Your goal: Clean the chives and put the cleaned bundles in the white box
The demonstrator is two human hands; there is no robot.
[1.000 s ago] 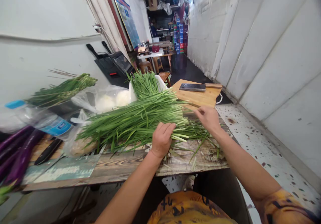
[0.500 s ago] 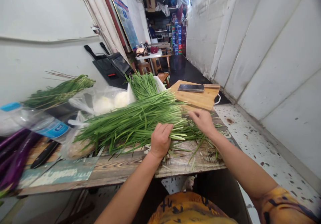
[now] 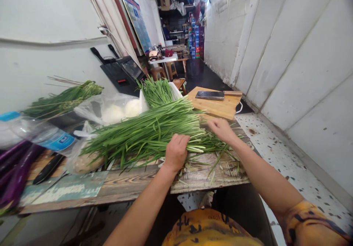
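A large pile of long green stalks (image 3: 138, 128) lies across the wooden table (image 3: 129, 182), pale ends toward the right. My left hand (image 3: 177, 151) is closed round some stalks at the pile's near right edge, their white ends sticking out past it. Just right of the pale ends, my right hand (image 3: 221, 129) is closed in a pinch above loose trimmings (image 3: 217, 143); anything between its fingertips is too small to make out.
A cleaver (image 3: 210, 95) rests on a cutting board (image 3: 215, 104) behind my right hand. Further left are a white container (image 3: 175, 91), bagged white vegetables (image 3: 113, 113), a plastic bottle (image 3: 59, 140), a black-handled knife (image 3: 49, 168) and eggplants (image 3: 20, 179).
The view has shifted slightly. Both hands keep nearly the same places and closed shapes, the right one a little more curled.
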